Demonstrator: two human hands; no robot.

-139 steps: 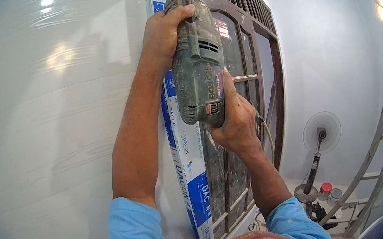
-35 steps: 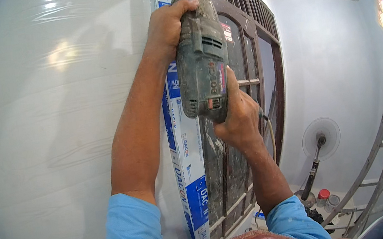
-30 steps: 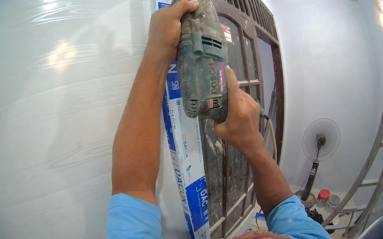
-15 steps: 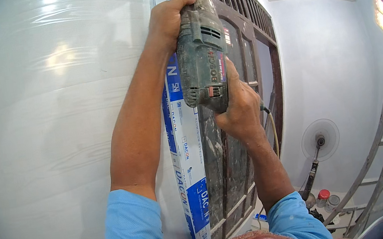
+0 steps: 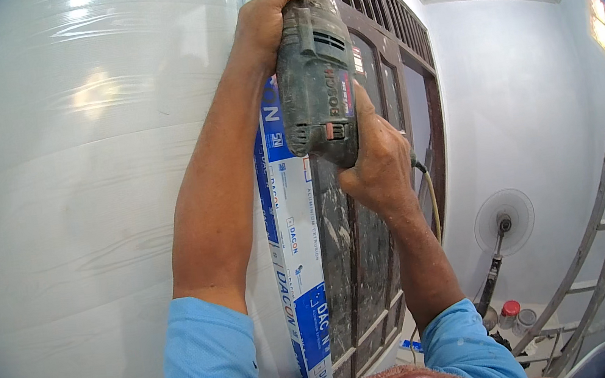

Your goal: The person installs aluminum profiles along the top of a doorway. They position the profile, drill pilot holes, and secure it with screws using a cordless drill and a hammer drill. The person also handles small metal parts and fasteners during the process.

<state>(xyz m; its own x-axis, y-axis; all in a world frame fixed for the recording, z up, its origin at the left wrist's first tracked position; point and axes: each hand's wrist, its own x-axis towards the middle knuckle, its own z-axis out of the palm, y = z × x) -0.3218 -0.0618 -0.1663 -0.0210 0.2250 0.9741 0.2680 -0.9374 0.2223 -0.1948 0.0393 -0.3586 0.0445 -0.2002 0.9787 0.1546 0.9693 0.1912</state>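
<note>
A dusty dark-green power drill [image 5: 310, 73] points up along a long vertical strip [image 5: 296, 228] wrapped in blue and white printed film. My left hand [image 5: 269, 25] is closed round the front of the drill, thumb across its top. My right hand [image 5: 378, 156] grips the rear handle, where a cord [image 5: 434, 202] hangs down. The chuck reaches the top edge of the picture; its tip is out of sight. The strip stands beside a smooth white panel [image 5: 92, 217] with glossy, wrinkled patches.
A weathered dark door [image 5: 359, 273] with vented transom is right of the strip, beside an opening. A standing fan [image 5: 503, 222], a red-lidded jar [image 5: 510, 308] and other containers stand by the far wall. A grey ladder [image 5: 604, 241] leans at the right, below a small window [image 5: 604, 27].
The drill and both my hands have risen slightly over the last second. Compared with the oldest frame, they are also a little further right. Both grips look unchanged.
</note>
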